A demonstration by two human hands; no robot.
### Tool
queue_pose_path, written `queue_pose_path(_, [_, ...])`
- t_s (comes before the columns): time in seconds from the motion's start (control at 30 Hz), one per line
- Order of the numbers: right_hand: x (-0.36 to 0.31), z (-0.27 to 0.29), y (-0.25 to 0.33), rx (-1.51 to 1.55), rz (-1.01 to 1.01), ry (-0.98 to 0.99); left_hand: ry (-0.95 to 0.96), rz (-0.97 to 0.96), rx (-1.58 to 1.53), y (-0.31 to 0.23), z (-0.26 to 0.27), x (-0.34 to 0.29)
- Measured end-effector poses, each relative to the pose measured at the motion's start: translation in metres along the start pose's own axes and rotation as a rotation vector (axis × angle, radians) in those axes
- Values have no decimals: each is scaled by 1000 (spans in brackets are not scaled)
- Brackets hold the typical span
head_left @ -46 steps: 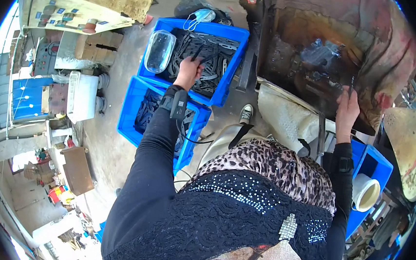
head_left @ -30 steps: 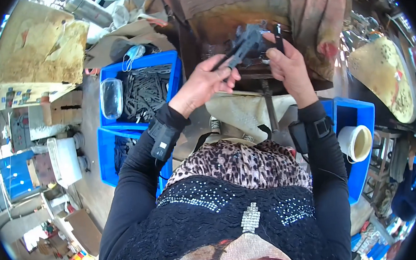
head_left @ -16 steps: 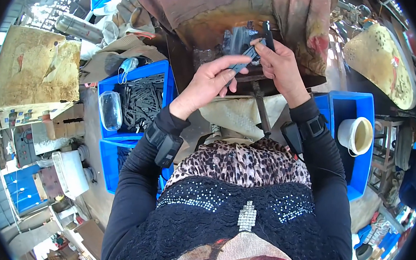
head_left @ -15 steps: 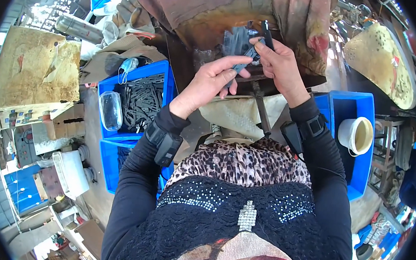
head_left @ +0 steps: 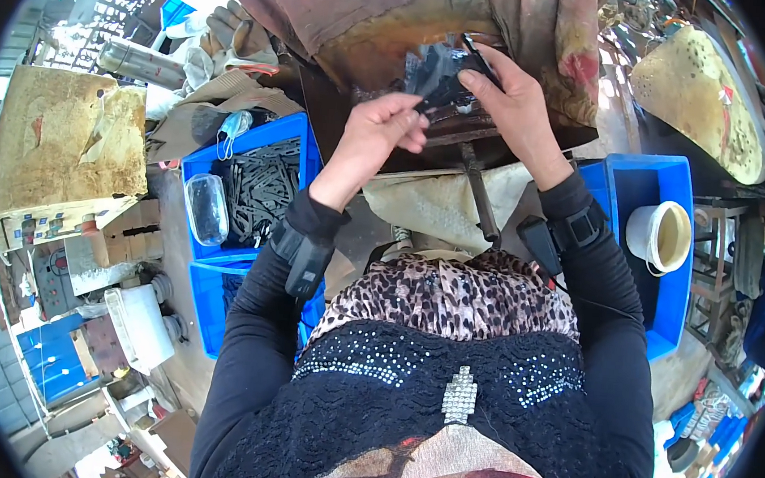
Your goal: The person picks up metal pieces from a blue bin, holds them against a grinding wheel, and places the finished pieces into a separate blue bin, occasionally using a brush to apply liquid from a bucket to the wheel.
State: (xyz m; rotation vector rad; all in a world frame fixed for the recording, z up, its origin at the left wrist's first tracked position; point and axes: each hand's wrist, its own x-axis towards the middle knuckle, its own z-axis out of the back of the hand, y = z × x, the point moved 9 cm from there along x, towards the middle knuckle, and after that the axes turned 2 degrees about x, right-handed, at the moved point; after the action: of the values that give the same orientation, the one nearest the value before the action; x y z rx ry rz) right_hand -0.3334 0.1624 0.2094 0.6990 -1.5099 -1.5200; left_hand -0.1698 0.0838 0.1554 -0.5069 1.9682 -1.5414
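My right hand (head_left: 517, 106) is closed around a slim black bar-like thing (head_left: 481, 60), which slants up between thumb and fingers. To its left, my left hand (head_left: 377, 135) has thumb and fingers pinched together at the near end of a dark flat strip (head_left: 444, 91). That strip is blurred, and its far end runs in toward the right fingertips. Behind both hands lies a small heap of grey, shiny flat pieces (head_left: 421, 64) on a brown-stained work surface (head_left: 360, 62). Parts of the strip are hidden by my fingers.
A blue crate (head_left: 299, 129) at left holds many dark strips and a clear plastic container (head_left: 206, 211). Another blue crate (head_left: 214, 308) adjoins it. At right, a blue bin (head_left: 672, 302) holds a white bucket (head_left: 658, 236). A metal bar (head_left: 480, 193) juts toward my lap.
My left hand has drawn slightly left and away from the right hand, its fingers curling in. The strip between the hands has shifted. My right hand still grips the black bar-like thing.
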Motion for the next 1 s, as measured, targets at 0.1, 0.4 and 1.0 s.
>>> queue_pose_path(0.1, [-15, 8, 1, -151, 16, 44, -137, -161, 441, -3, 26, 24])
queue_pose_path(0.4, [-136, -7, -28, -165, -269, 513, 22, -544, 1049, 58, 35, 71])
queue_pose_path(1.0, [-137, -21, -12, -684, 310, 519, 101, -547, 1348, 35, 32, 48])
